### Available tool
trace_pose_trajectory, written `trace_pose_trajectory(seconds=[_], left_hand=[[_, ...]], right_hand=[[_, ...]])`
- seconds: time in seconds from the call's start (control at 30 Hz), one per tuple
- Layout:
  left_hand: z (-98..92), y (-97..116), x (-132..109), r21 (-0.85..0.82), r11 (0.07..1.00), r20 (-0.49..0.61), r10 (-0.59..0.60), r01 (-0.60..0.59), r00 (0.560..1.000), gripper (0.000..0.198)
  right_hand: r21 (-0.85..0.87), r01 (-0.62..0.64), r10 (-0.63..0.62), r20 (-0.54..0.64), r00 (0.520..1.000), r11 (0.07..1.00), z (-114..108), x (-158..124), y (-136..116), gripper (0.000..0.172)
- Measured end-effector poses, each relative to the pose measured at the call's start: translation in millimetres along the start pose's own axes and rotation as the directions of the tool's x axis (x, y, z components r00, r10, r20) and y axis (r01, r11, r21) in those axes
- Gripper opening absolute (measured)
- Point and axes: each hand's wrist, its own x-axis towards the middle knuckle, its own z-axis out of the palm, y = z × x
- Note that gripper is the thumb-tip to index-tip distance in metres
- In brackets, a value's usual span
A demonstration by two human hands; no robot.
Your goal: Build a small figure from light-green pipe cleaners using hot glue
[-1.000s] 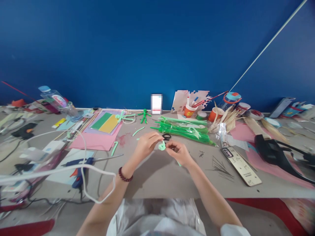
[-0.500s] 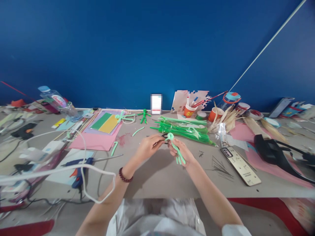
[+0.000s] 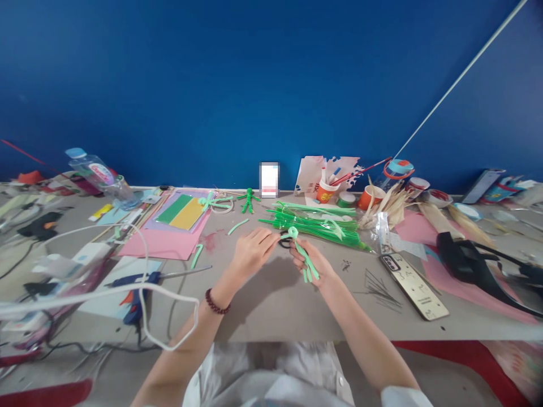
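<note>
Over the table's middle, a light green pipe-cleaner figure (image 3: 306, 257) with a round looped head is between my hands. My right hand (image 3: 314, 264) grips it below the head, its strands hanging past the fingers. My left hand (image 3: 254, 251) is closed, fingertips pinching a thin light green strand beside the head. A black looped item (image 3: 285, 243), perhaps scissor handles, shows between the two hands; which hand it belongs to I cannot tell. Just behind lies a bundle of green pipe cleaners (image 3: 314, 223). A dark green pipe-cleaner figure (image 3: 248, 200) stands near the wall.
At left are a blue glue gun (image 3: 136, 302), a white cable (image 3: 146, 265), pink paper (image 3: 159, 244) and a bottle (image 3: 95, 172). To the right lie a phone (image 3: 416, 287), thin dark wires (image 3: 383, 291) and a black strap-like device (image 3: 470, 271). Paper cups (image 3: 326, 193) stand behind.
My left hand has turned so its back faces up more, fingers now extended together toward the figure's head. My right hand and the figure have hardly moved.
</note>
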Motion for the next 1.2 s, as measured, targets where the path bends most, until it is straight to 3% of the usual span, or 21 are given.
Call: trace_pose_trajectory(seconds=[0.17, 0.3, 0.53, 0.63, 0.73, 0.9, 1.07, 1.2], left_hand=[[-3.1, -1, 5, 0.101, 0.993, -0.078, 0.064, -0.056, 0.995, 0.01], [-2.0, -4, 4, 0.146, 0.987, -0.106, 0.076, -0.06, 0.991, 0.009], [0.9, -1, 2, 0.16, 0.974, -0.059, 0.17, -0.159, 0.984, 0.017], [-0.5, 2, 3, 0.196, 0.957, -0.042, 0.228, -0.216, 0.973, 0.019], [-2.9, 4, 4, 0.244, 0.936, -0.035, 0.269, -0.253, 0.962, 0.02], [-5.4, 5, 1, 0.3, 0.92, -0.061, 0.283, -0.252, 0.957, 0.02], [-4.8, 3, -2, 0.302, 0.914, -0.049, 0.299, -0.271, 0.953, 0.021], [-4.2, 5, -2, 0.265, 0.916, -0.026, 0.319, -0.301, 0.948, 0.02]], right_hand=[[-0.056, 0.033, -0.033, -0.002, 0.999, 0.998, -2, 1, 2, 0.025], [-0.124, 0.168, -0.177, -0.066, 0.982, 0.978, -2, 5, 7, 0.028], [-0.237, 0.252, -0.302, -0.206, 0.931, 0.938, -5, 10, 12, 0.028], [-0.352, 0.275, -0.377, -0.264, 0.888, 0.895, -6, 8, 13, 0.026], [-0.547, 0.285, -0.494, -0.282, 0.823, 0.787, -5, 5, 12, 0.024], [-0.808, 0.32, -0.679, -0.128, 0.723, 0.494, -3, 2, 14, 0.018], [-0.922, 0.315, -0.76, 0.036, 0.648, 0.226, -6, 3, 17, 0.011], [-0.951, 0.298, -0.776, 0.13, 0.617, 0.077, -6, 3, 17, 0.009]])
